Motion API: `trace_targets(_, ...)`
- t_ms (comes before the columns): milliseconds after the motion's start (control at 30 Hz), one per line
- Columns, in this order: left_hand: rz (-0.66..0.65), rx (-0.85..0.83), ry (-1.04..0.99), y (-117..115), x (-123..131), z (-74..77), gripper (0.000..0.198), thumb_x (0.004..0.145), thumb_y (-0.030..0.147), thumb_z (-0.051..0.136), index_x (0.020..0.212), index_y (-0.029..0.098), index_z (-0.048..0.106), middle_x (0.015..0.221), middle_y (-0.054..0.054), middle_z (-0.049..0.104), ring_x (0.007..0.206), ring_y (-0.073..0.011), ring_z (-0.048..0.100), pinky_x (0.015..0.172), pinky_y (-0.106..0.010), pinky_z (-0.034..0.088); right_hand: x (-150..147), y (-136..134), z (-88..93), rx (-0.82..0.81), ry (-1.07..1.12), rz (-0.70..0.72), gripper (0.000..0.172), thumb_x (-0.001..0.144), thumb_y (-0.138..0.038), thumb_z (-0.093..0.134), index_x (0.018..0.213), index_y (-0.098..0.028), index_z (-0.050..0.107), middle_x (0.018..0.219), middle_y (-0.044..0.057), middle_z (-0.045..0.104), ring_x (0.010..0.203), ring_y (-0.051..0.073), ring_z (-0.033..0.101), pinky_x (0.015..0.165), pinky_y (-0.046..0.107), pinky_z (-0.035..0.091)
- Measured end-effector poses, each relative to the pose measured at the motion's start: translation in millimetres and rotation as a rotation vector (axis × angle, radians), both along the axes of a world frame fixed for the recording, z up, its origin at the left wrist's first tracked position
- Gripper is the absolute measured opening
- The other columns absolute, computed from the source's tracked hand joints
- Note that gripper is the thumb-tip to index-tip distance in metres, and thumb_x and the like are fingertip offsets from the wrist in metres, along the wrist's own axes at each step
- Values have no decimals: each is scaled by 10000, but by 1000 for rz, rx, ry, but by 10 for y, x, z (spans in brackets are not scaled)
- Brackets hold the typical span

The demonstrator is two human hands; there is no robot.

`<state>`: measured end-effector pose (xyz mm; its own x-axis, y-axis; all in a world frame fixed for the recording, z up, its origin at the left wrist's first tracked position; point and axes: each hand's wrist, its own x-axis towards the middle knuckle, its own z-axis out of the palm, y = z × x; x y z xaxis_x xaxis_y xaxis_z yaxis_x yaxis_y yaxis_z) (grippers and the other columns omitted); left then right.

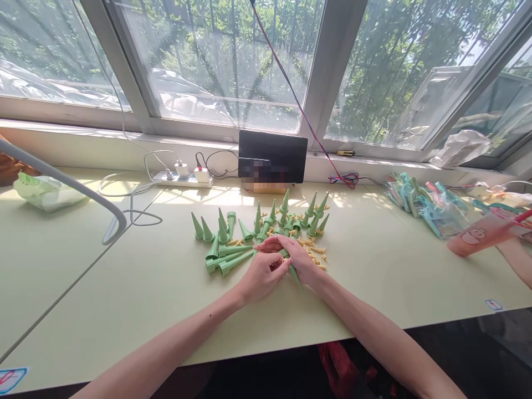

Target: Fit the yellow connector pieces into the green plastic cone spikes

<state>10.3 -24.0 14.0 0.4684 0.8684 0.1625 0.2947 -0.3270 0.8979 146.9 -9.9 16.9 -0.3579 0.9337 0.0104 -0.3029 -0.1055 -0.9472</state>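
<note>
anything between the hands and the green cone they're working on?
Nothing visible. Both the left hand and right hand already grip the green cone, its tip poking out below them. Other cones lie beside them, not between.

Pale green table, green cones, yellow pegs, power strip

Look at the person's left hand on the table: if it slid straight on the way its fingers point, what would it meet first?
The left hand points up and right, and its fingertips already meet the right hand, which holds a green cone. Beyond lie small yellow pieces, though depth is hard to judge.
</note>
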Motion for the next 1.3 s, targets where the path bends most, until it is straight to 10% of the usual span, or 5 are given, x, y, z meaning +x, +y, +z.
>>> trace_targets(633, 15, 55, 23, 28, 20, -55, 477, 919, 425, 501, 524, 184, 387, 501, 27, 400, 508, -102, 334, 500, -259, 250, 55, 3, 37, -71, -98, 49, 304, 920, -479, 516, 966, -243, 702, 1026, 41, 761, 1041, 247, 670, 816, 357, 555)
trace_targets(1300, 189, 215, 40, -28, 106, -125, 430, 933, 404, 446, 571, 205, 329, 565, 10, 397, 552, -136, 337, 581, -286, 258, -94, -52, 38, -205, 161, -7, 276, 882, -453, 610, 978, -199, 659, 1064, 77, 756, 1129, 242, 665, 1065, 383, 451)
